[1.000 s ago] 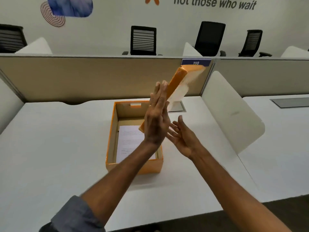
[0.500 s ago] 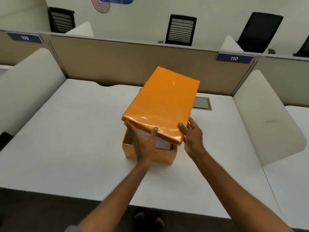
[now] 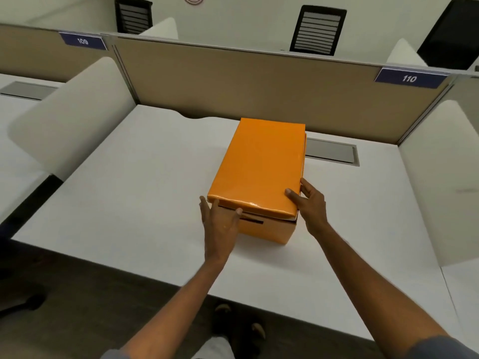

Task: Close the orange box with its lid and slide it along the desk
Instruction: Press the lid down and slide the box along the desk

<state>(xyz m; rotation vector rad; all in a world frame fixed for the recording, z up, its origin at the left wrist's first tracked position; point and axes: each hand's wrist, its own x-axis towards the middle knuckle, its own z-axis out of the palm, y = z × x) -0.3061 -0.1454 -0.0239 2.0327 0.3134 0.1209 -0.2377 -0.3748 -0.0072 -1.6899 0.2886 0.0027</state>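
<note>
Looking down from the head camera, the one view here, a glossy orange rectangular lid (image 3: 259,167) lies over an orange cardboard box (image 3: 269,230) on a white table (image 3: 134,182). The box stands near the middle of the table, its far end towards a tan partition panel (image 3: 246,81). The lid is not fully seated: its near edge sits raised, and a dark gap and a slot in the box's front wall show beneath it. A thin white edge peeks out at the near right corner under the lid.

The left hand (image 3: 220,224) is at the near left corner of the box, its fingers (image 3: 208,206) spread and loosely curled up against the lid's front rim, the thumb touching that rim; they are open rather than clenched. The right hand (image 3: 309,203) is at the near right corner, thumb pressed on top of the lid and the other fingers (image 3: 305,183) laid along its right side, so it pinches the lid's edge.

A grey rectangular cable hatch (image 3: 334,152) is set into the table just beyond the box's right side. Rounded white side dividers (image 3: 75,110) stand at both sides of the table. Blue number plates reading 109 (image 3: 83,41) and 110 (image 3: 409,78) sit on the partition top, with black office chairs (image 3: 317,29) behind it.
</note>
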